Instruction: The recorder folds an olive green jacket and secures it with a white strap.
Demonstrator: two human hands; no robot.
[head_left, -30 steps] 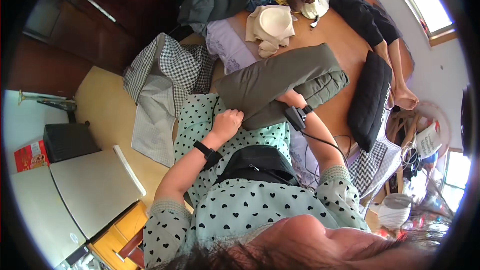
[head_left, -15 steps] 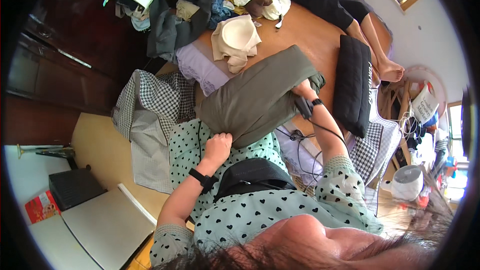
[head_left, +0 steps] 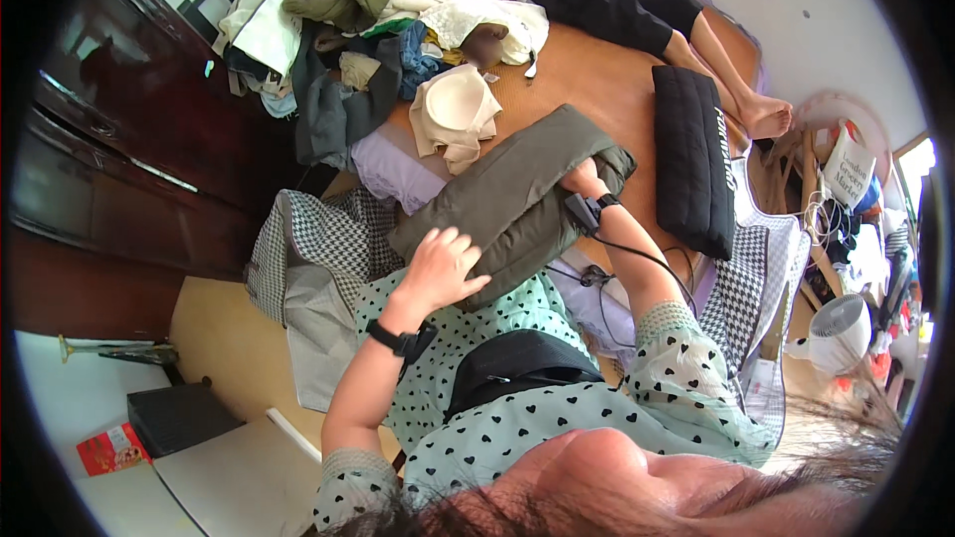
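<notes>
Left hand (head_left: 438,273) has come off the near edge of the dark green padded garment (head_left: 507,189), fingers now parted and loosely bent instead of bunched on the cloth, so steadying the fold seems to fall mostly to the other hand. Garment lies folded between the hands, reaching from the heart-print dress (head_left: 527,308) onto the bed (head_left: 612,89), left end behind those spread fingers, contact unclear. Right hand (head_left: 580,177) sits tucked into its right-hand fold, fingertips hidden, so cannot tell whether they pinch.
</notes>
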